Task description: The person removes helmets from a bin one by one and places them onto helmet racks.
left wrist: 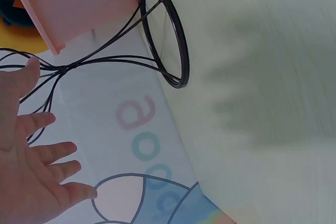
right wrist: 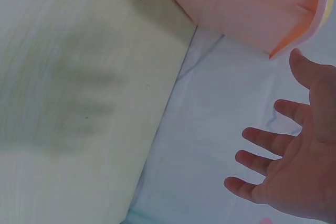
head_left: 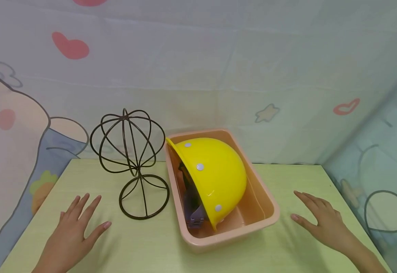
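Observation:
A yellow hard hat (head_left: 215, 174) lies on its side in a pink plastic basin (head_left: 260, 212), its open underside facing left. Dark straps and a purple buckle (head_left: 197, 218) show inside the hat's rim. Left of the basin stands a black wire stand (head_left: 138, 167) with a globe-shaped top and a ring base. My left hand (head_left: 70, 235), fingers spread, is held over the table in front of the stand and holds nothing. On the other side, my right hand (head_left: 326, 223) hovers to the right of the basin, fingers extended and nothing in them.
The pale wooden table (head_left: 144, 246) runs back to a cloth backdrop (head_left: 198, 68) printed with hearts, a star and a cartoon animal. Another printed cloth (head_left: 386, 170) borders the table on the right. Basin and stand sit side by side near the back edge.

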`<act>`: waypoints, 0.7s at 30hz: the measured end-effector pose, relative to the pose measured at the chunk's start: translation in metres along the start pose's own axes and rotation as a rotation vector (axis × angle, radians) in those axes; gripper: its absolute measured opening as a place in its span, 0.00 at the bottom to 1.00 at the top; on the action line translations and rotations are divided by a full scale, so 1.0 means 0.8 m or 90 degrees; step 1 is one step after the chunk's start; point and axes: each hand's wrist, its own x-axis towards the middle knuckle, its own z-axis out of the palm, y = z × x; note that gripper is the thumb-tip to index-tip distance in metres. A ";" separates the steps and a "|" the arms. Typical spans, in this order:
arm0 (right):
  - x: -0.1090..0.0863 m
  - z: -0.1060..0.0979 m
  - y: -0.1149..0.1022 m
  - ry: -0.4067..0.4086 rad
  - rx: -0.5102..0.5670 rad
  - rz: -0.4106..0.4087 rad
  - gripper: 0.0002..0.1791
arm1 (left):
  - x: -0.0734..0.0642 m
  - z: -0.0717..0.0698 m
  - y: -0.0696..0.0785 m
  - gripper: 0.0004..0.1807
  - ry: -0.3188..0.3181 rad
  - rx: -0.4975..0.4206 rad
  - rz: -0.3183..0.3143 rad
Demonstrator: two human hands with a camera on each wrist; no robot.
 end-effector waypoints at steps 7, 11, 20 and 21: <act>0.008 -0.013 -0.013 -0.010 0.081 -0.041 0.31 | 0.002 -0.004 0.015 0.39 0.021 -0.023 -0.005; 0.013 -0.021 -0.022 -0.029 0.119 -0.053 0.30 | 0.005 -0.008 0.025 0.38 0.025 -0.022 -0.004; 0.022 -0.033 -0.050 -0.067 0.150 -0.054 0.25 | 0.017 -0.013 0.052 0.35 0.004 -0.056 -0.002; 0.023 -0.032 -0.052 -0.064 0.148 -0.065 0.25 | 0.019 -0.013 0.055 0.35 0.004 -0.059 0.000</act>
